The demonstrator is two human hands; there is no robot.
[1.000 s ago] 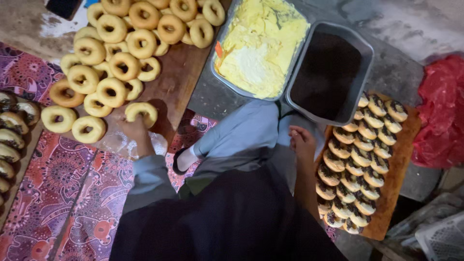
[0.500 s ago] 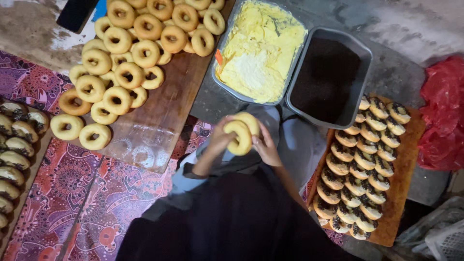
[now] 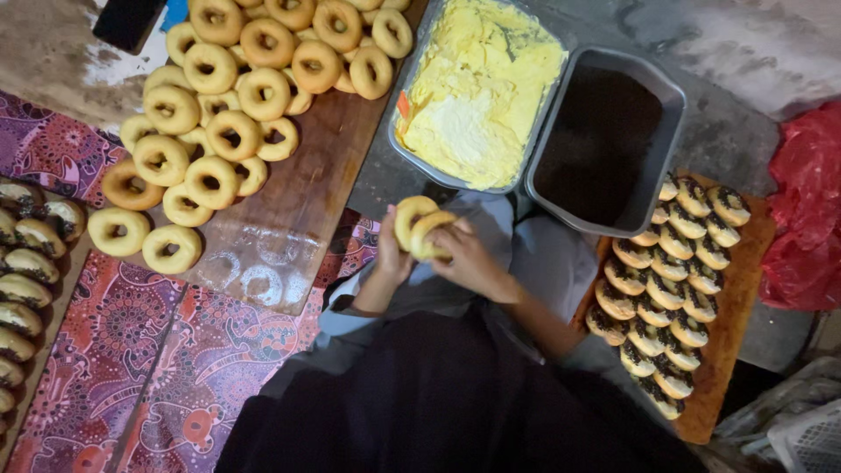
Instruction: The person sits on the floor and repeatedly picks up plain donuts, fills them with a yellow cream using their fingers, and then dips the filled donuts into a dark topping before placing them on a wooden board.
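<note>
Over lap | left hand [image 3: 392, 254], right hand [image 3: 469, 258] fingers clamp split doughnut [image 3: 419, 226] | trays' [image 3: 526, 180] edge just beyond

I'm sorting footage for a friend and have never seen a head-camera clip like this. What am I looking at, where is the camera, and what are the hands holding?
There is no machine here. The single picture comes from a camera worn on a person's head, looking straight down at their own lap and hands. The left hand and right hand together hold one ring doughnut, which looks split open into two halves. On the left, a wooden board carries many plain doughnuts. Ahead sit a tray of pale yellow cream and a grey tray of dark sprinkles. On the right, another board holds finished doughnuts filled with dark topping. A patterned cloth covers the floor.
</note>
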